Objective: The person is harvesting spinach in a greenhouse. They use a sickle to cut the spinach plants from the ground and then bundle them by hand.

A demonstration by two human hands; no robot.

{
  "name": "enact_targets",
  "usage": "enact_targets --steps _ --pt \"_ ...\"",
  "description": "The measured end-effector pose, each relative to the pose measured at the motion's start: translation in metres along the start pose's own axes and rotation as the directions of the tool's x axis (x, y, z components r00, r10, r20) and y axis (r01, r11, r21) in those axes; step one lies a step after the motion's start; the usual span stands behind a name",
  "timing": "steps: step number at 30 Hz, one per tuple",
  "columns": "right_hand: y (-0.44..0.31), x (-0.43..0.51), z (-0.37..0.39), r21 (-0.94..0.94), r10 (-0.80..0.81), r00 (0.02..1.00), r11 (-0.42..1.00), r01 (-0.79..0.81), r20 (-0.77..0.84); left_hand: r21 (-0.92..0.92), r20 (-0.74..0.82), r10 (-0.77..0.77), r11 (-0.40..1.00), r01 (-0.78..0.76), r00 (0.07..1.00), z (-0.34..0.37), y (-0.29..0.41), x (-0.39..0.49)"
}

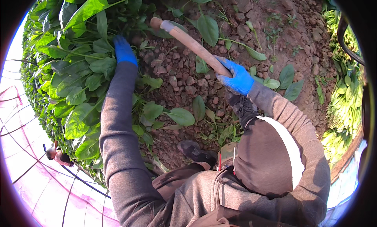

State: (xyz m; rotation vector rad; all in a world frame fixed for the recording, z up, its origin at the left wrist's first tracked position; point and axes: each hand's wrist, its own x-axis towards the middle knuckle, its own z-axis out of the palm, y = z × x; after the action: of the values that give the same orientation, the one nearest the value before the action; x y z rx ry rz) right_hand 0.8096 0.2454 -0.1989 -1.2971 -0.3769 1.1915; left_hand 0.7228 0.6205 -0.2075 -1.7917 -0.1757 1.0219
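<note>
My left hand [125, 50], in a blue glove, reaches in at the right edge of dense leafy spinach plants [79, 65]. Its fingertips are in shade against the stems, so whether they grip any is unclear. In a matching glove, my right hand [237, 76] is closed around a wooden tool handle [200, 50]. The handle slants up and left over the soil, with a pale band near its rounded far end. No blade shows; any tool head is hidden. Loose spinach leaves [181, 116] and sprigs lie on the brown clods [176, 79] between my arms.
My shoes [194, 152] stand on the soil below my hands. Along the far right lies a row of cut greens [344, 112], near a dark curved bar [347, 47]. Another person [60, 157] is at the far left, by the hooped plastic cover [35, 185].
</note>
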Motion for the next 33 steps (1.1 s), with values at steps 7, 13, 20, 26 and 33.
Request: enact_targets --steps 7,13,20,26,33 --pt "-0.010 0.053 0.042 -0.167 0.184 0.981 0.971 -0.173 0.055 -0.338 0.201 0.063 0.941 0.009 0.978 0.007 -0.025 -0.015" --pt "0.009 0.098 0.082 -0.264 0.233 0.971 0.942 -0.209 0.062 -0.439 0.202 0.056 0.898 0.039 0.978 0.017 -0.024 -0.018" --pt "0.024 0.128 0.106 -0.483 0.151 0.988 0.868 -0.112 0.043 -0.452 0.160 0.010 0.890 0.064 0.987 0.030 -0.014 -0.019" --pt "0.026 0.127 0.116 -0.603 0.132 0.991 0.790 -0.110 -0.009 -0.465 0.070 -0.050 0.882 0.077 0.996 0.043 -0.005 -0.017" --pt "0.036 0.126 0.119 -0.713 0.153 0.987 0.687 -0.141 -0.047 -0.452 0.060 -0.059 0.889 0.080 0.996 0.050 0.001 -0.016"
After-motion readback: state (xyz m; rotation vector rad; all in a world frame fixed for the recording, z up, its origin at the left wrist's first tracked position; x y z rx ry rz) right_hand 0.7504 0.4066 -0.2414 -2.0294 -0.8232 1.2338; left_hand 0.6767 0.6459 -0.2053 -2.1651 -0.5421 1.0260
